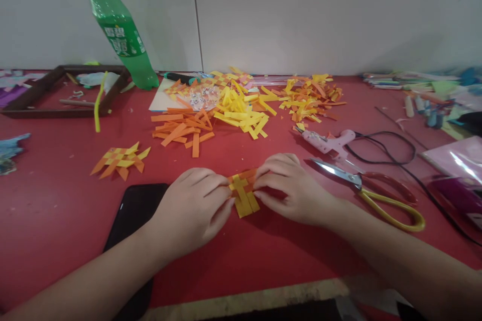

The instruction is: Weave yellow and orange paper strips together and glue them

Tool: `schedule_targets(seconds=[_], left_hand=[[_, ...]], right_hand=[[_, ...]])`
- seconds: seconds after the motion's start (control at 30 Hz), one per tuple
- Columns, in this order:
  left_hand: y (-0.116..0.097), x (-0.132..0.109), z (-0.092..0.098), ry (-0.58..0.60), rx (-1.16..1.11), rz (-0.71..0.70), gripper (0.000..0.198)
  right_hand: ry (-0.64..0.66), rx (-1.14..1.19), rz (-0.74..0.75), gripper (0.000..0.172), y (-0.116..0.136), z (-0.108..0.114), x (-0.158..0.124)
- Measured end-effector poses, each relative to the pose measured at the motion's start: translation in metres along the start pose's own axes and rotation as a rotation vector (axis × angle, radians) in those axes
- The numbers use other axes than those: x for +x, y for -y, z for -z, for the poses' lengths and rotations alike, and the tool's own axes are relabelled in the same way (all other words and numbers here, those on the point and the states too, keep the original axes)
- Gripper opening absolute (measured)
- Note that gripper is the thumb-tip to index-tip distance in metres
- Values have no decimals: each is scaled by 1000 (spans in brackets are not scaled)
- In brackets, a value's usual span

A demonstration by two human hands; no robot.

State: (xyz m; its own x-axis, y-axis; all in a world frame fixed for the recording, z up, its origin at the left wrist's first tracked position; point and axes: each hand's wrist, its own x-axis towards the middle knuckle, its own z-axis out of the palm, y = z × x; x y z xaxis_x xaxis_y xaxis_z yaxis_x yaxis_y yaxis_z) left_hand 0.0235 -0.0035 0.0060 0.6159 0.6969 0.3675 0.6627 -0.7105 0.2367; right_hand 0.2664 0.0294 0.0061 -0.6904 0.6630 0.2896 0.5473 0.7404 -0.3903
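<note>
1. My left hand (196, 205) and right hand (289, 188) sit close together, fingertips pinched on either side of the small woven piece (244, 193) - yellow and orange paper strips crossed over and under.
2. The woven piece lies flat on the red table (263, 251), near the front edge and between the two hands.
3. As I judge it, the work in hand is tightening the weave. I would press the strips flat to the table and push them in evenly from both sides, so the crossings close without buckling.
4. Light pressure suits thin paper - a hard pinch could crease a strip or pull it out of the weave.
5. Just left of the left hand lies a dark phone (131, 210); just right of the right hand, the scissors (369, 188), with a pink glue gun (327, 141) beyond them.
6. Farther off, a finished woven piece (120, 160) lies to the left, and loose orange strips (181, 130) and yellow strips (241, 110) lie heaped toward the wall.
</note>
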Motion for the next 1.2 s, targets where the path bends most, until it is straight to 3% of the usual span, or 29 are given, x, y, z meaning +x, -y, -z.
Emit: schedule_targets(seconds=[0.2,0.4,0.73,0.97,1.2], left_hand=[[2,0,-2,42,-2,38,18],[3,-1,-3,83,-25,44,16],[3,-1,-3,102,-28,26,19],[3,-1,-2,152,-26,41,13],[1,-6,-2,99,64,121,29]], right_hand=[[23,20,48,10,-1,-3,0],[83,38,46,29,1,-5,2],[117,31,40,46,-2,-8,4],[117,33,34,48,-1,-8,4],[128,8,66,50,-4,-9,5]])
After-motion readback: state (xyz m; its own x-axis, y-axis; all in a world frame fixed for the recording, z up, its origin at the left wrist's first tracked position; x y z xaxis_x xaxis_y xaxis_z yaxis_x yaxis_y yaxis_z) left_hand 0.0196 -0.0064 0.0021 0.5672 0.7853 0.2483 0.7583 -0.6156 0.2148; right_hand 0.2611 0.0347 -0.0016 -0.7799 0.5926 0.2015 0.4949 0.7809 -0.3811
